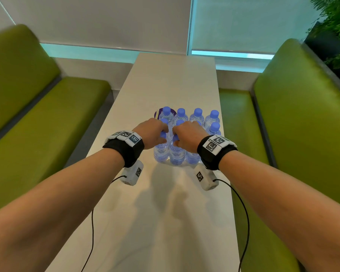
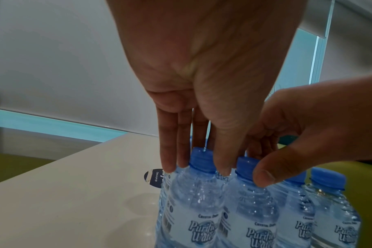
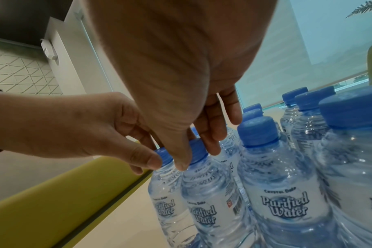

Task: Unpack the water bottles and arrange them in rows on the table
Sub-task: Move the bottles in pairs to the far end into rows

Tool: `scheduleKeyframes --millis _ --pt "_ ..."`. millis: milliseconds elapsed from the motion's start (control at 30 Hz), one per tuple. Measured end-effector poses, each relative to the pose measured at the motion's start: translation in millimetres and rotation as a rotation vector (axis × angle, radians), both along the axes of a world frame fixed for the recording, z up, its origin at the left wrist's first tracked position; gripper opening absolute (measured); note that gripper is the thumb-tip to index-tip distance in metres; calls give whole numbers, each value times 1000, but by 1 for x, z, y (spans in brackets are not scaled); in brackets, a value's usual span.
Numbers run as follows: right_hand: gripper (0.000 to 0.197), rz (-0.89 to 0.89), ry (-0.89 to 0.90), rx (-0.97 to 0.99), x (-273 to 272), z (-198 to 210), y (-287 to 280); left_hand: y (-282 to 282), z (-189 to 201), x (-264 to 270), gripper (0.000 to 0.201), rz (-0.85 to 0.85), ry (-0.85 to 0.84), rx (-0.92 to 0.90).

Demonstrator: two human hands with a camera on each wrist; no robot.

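Note:
A pack of clear water bottles with blue caps stands upright in rows on the pale table; thin film shows around their bases. My left hand reaches down over the near-left bottle, fingers behind and beside its cap, thumb on the cap's right side. My right hand pinches the top of the bottle beside it, thumb in front of the cap, fingers behind. The two hands almost touch. Whether they also grip the film cannot be told.
Green padded benches run along both long sides of the narrow table. A round purple sticker lies on the tabletop behind the pack. A plant stands at the far right. Cables hang from both wrists.

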State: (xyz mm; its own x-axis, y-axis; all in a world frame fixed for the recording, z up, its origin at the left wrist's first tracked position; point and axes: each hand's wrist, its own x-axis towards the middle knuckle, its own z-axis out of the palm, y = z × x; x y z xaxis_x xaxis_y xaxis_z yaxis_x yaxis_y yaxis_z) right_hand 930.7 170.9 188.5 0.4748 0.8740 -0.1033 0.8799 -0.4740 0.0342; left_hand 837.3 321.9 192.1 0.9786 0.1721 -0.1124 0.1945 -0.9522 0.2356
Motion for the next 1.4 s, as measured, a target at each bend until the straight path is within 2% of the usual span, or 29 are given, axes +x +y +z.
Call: scheduleKeyframes --millis 200,333,467,567,733,833,1033,1400 --pt "21 13 19 18 1 -1 -2 0 4 2 37 2 33 4" --pt "36 -24 84 92 11 12 -10 -1 24 7 38 0 -7 -17" --pt "34 -154 125 284 58 49 -28 -8 69 35 30 10 -151 -134" --pt "26 -287 111 286 101 67 -46 -26 89 75 29 -38 -168 -154" --pt "34 -377 163 91 136 49 -57 -39 63 144 37 -48 31 -56" --pt "38 -388 209 65 148 28 -57 -40 41 167 42 -52 114 -23" --pt "44 -385 252 67 162 4 -52 -47 14 190 45 -66 107 -10" --pt "33 -379 250 92 165 -7 -50 -55 8 194 30 -103 132 64"
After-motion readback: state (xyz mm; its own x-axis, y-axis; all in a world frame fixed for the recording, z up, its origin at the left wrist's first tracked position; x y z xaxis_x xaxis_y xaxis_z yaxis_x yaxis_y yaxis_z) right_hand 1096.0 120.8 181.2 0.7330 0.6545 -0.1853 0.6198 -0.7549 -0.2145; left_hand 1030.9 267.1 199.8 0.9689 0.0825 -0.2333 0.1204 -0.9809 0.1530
